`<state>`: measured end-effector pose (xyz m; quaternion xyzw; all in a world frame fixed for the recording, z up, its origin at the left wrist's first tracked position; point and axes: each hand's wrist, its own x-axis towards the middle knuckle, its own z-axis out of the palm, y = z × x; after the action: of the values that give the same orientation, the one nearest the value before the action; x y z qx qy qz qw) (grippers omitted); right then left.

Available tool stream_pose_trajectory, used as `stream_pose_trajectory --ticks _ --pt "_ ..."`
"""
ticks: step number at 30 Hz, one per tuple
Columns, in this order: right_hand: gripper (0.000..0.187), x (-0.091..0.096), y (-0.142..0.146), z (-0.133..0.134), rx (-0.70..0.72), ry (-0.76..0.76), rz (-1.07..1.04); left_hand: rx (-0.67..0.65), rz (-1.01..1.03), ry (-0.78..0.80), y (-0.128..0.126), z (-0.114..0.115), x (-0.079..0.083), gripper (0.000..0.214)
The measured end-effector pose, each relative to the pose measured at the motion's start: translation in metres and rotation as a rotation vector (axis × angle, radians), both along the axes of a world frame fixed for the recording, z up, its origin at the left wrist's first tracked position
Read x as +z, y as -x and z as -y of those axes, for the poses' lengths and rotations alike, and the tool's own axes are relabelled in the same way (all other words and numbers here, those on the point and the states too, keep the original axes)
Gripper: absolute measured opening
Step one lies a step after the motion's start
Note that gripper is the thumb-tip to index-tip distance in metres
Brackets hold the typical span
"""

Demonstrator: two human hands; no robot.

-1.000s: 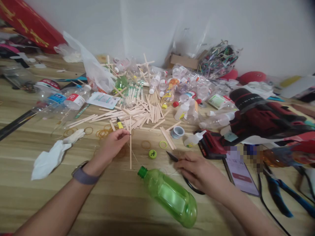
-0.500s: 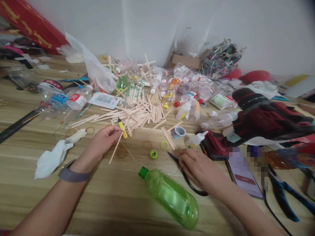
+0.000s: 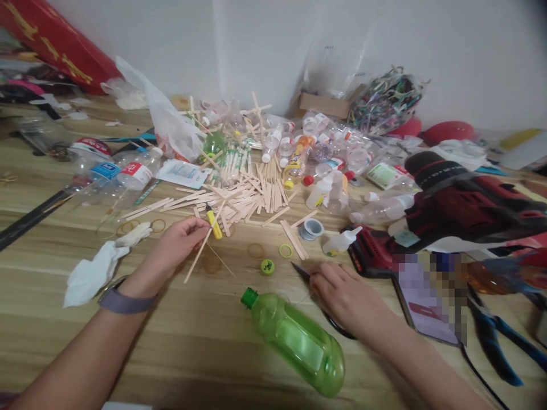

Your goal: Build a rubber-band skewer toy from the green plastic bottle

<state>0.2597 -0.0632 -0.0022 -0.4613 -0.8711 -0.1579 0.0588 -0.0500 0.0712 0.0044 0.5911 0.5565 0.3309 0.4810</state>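
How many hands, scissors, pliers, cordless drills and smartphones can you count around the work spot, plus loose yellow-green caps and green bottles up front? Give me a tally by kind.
Hands: 2 (left hand, right hand)
Black scissors: 1
Blue-handled pliers: 1
Cordless drill: 1
Smartphone: 1
Loose yellow-green cap: 1
Green bottle: 1
Total: 8

Table, wood-grained top. Directly upon it: one green bottle, on its side; one green cap; one grey spool; one phone; loose wooden sticks, heaped.
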Motion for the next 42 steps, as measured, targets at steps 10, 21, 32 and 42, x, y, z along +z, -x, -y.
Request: stream_pose_trajectory --ticks 10,21,32,42 --pt "0.021 0.007 0.016 0.000 0.165 0.008 0.141 -0.035 -0.027 -0.009 -0.003 0.000 0.000 0.028" --pt "0.027 0.026 -0.011 -0.002 0.003 0.003 0.088 -0.034 -0.041 -0.014 -0.005 0.000 0.003 0.027" --pt "0.016 0.009 0.024 -0.002 -0.003 0.073 0.173 -0.028 -0.022 0.017 -0.006 0.000 0.001 0.030" --pt "0.020 0.035 -0.022 0.017 -0.308 -0.092 0.140 -0.018 -0.018 0.029 -0.006 -0.002 -0.001 0.032"
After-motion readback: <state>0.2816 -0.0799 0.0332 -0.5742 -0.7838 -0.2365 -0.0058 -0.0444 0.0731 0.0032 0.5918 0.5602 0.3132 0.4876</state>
